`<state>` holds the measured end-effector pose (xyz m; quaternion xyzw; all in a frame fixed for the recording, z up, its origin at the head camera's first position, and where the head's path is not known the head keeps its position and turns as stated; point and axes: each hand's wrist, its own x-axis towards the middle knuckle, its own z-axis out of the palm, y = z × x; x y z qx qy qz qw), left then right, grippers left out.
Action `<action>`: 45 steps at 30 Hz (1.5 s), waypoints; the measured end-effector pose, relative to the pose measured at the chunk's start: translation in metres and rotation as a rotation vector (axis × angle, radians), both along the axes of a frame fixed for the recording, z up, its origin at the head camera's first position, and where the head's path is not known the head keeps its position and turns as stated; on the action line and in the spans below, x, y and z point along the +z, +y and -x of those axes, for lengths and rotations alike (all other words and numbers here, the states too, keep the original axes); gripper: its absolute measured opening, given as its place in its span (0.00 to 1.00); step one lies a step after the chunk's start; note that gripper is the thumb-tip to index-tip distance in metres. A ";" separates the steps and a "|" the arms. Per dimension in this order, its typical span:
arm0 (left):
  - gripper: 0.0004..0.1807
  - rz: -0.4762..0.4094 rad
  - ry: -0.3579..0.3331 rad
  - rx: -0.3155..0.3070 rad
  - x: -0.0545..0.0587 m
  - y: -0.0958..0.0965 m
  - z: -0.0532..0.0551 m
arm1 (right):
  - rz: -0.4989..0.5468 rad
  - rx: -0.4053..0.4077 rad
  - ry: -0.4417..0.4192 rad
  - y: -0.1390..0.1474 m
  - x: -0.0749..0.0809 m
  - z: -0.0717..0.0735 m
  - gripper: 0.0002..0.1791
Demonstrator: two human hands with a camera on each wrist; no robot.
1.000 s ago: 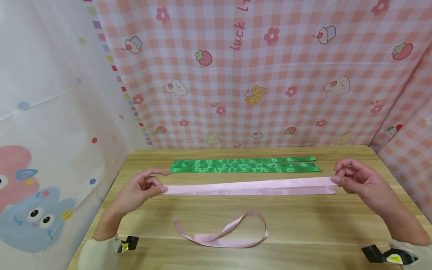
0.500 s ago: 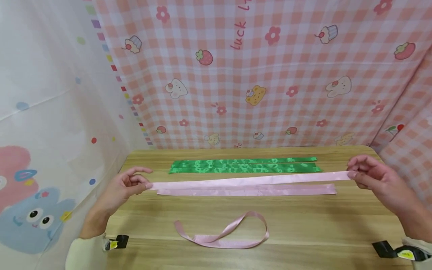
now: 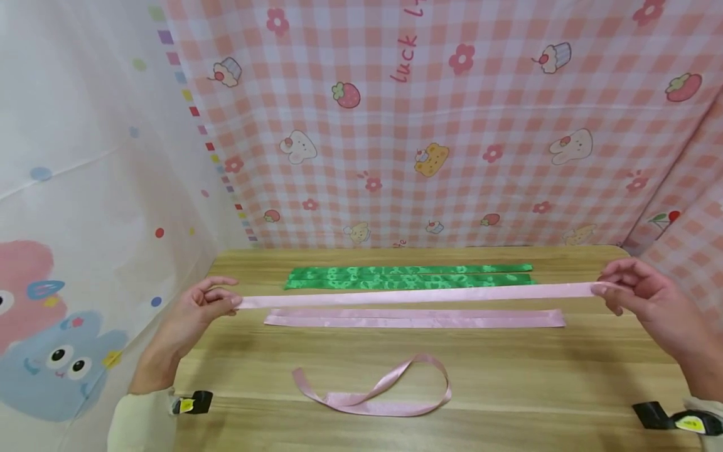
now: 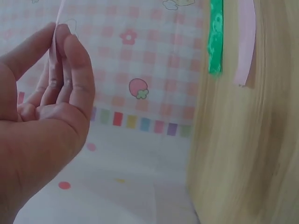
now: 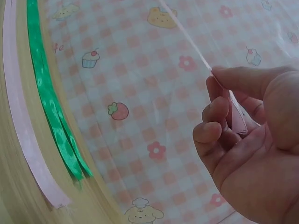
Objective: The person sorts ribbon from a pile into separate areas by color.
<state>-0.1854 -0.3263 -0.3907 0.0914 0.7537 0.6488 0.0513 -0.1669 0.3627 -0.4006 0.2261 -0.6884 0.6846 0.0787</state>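
Observation:
A light pink ribbon [image 3: 418, 295] is stretched taut between both hands, raised over the table. My left hand [image 3: 198, 314] pinches its left end between thumb and fingertips; in the left wrist view that hand [image 4: 56, 88] shows the ribbon edge-on. At the other end my right hand [image 3: 649, 298] pinches the ribbon between thumb and index finger, and in the right wrist view a short tail [image 5: 238, 119] hangs inside the palm. Below the held ribbon, flat pink ribbon [image 3: 415, 318] lies straight on the wood. Green ribbons [image 3: 407, 276] lie side by side behind it.
Nearer the front, another pink ribbon [image 3: 390, 408] lies in a loose twisted loop on the wooden table [image 3: 508, 383]. A checked pink cloth [image 3: 384, 138] hangs behind the table, and a white printed cloth [image 3: 113, 188] hangs at the left.
The pink ribbon has been lifted off the flat pink ribbon below and pulled taut. Both hands have moved outward and slightly up, wider apart than before.

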 end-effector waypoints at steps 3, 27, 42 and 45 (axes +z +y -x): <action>0.12 -0.056 -0.040 0.010 -0.003 -0.003 0.002 | 0.027 -0.007 -0.020 0.005 -0.003 0.001 0.17; 0.22 0.209 -0.333 0.257 -0.089 0.008 -0.001 | -0.357 -0.255 -0.422 0.021 -0.103 -0.011 0.13; 0.21 0.151 -0.298 0.300 -0.099 0.011 0.016 | -0.434 -0.340 -0.426 0.015 -0.109 -0.003 0.16; 0.20 0.167 -0.303 0.318 -0.101 0.012 0.020 | -0.403 -0.337 -0.416 0.015 -0.111 -0.001 0.15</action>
